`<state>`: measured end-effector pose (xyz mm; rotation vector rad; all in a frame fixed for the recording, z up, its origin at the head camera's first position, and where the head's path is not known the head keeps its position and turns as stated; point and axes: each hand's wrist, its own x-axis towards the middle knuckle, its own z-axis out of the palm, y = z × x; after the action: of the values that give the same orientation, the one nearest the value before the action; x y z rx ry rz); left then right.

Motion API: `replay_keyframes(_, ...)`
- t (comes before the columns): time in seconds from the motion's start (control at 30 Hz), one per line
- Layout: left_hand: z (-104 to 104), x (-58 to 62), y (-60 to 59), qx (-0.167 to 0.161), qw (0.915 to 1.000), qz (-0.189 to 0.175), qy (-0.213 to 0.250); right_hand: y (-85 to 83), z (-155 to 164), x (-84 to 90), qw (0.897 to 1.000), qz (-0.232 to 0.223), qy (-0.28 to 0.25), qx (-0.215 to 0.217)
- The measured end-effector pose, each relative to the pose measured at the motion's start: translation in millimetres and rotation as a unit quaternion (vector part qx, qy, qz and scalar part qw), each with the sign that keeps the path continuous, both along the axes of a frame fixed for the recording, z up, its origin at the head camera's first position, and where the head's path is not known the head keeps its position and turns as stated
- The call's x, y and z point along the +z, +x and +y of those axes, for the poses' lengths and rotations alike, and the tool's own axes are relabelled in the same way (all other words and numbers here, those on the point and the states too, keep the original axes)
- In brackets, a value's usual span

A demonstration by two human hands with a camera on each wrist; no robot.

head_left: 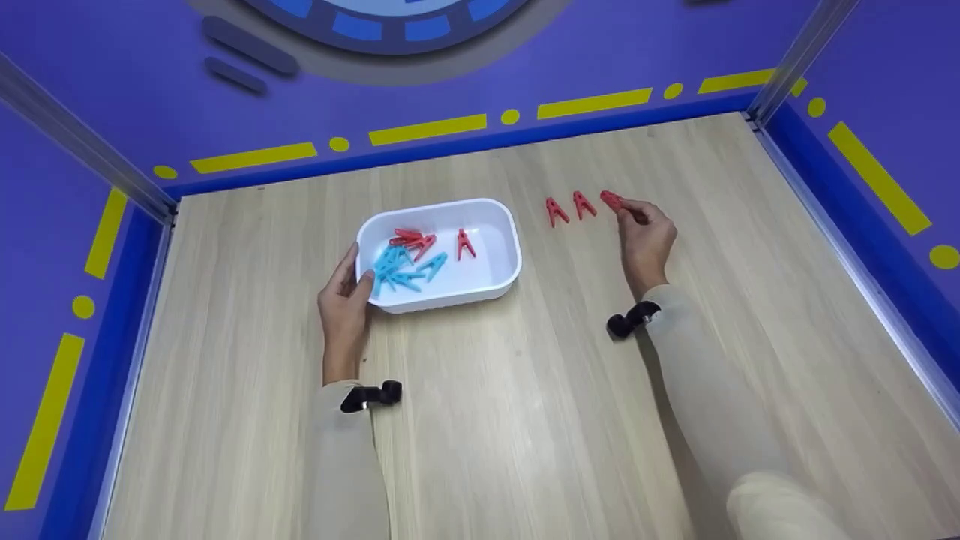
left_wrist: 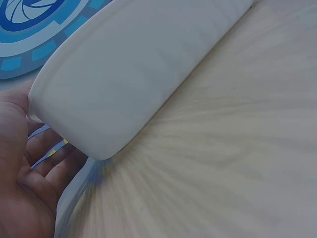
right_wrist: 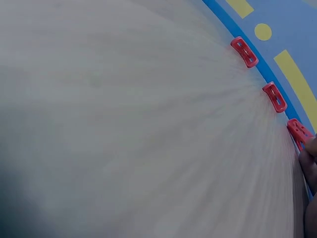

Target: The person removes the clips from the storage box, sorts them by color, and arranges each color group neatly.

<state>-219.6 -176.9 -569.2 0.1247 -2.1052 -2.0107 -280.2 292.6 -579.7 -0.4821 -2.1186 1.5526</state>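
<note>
A white tray (head_left: 495, 281) sits on the wooden table and holds several red and blue clothespins (head_left: 409, 259). My left hand (head_left: 346, 294) grips its left rim, thumb on the edge; the left wrist view shows the tray's outer wall (left_wrist: 133, 74) against my palm (left_wrist: 20, 183). To the right, two red clothespins (head_left: 556, 211) (head_left: 583, 204) lie in a row on the table. My right hand (head_left: 643, 229) pinches a third red clothespin (head_left: 611, 199) at the end of that row. The right wrist view shows all three pins (right_wrist: 244, 51) (right_wrist: 274, 96) (right_wrist: 298, 133).
Purple walls with yellow markings enclose the table on three sides, with a blue border (head_left: 450, 150) along the back edge. Bare wood (head_left: 525, 420) stretches from the tray to the front.
</note>
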Motion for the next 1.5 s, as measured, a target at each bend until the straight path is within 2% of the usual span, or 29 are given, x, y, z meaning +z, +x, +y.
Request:
replay_keyframes(0.43, -4.4, -0.7, -0.4, -0.002, 0.9998, -0.015, -0.013, -3.4, -5.3, -0.1, 1.000, -0.010, 0.019, 0.014)
replay_keyframes(0.7, -2.7, 0.2, 1.5, -0.001, 0.9997, 0.000, -0.022, -3.7, -4.7, -0.2, 0.999, -0.031, 0.024, 0.024)
replay_keyframes(1.0, -1.8, -0.7, 1.7, -0.001, 1.0000, 0.000, -0.002, -2.3, -2.5, -0.7, 0.997, -0.043, 0.045, 0.035)
replay_keyframes(1.17, -0.7, -0.6, 0.9, 0.000, 0.9999, 0.002, 0.011, -1.4, -1.8, -0.5, 0.998, -0.031, 0.030, 0.036)
replay_keyframes(1.5, -0.6, -0.1, 1.3, -0.004, 0.9999, 0.004, 0.009, 5.4, -0.8, 2.0, 0.999, -0.009, -0.039, 0.032)
